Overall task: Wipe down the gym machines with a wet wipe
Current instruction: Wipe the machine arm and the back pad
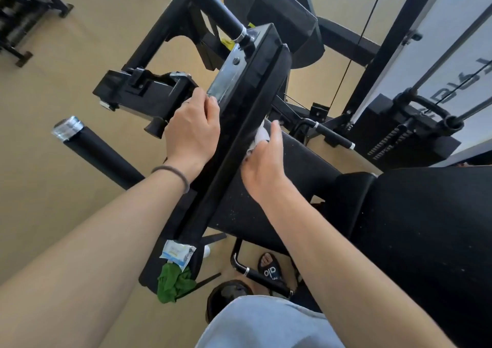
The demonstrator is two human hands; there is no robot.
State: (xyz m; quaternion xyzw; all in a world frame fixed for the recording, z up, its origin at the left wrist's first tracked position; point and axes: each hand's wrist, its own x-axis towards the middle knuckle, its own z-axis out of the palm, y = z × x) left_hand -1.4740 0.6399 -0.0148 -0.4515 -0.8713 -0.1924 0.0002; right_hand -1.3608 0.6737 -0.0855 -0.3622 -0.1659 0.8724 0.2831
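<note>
Pressing a white wipe [259,137] against the pad [239,123], right hand [262,166] clutches it; left hand [193,131] clasps the pad's edge.

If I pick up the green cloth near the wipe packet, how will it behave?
The green cloth lies crumpled and droops over the pad's edge, so it is probably floppy and light. It likely will not roll, but it may slide off if nudged, since part of it hangs free.
</note>
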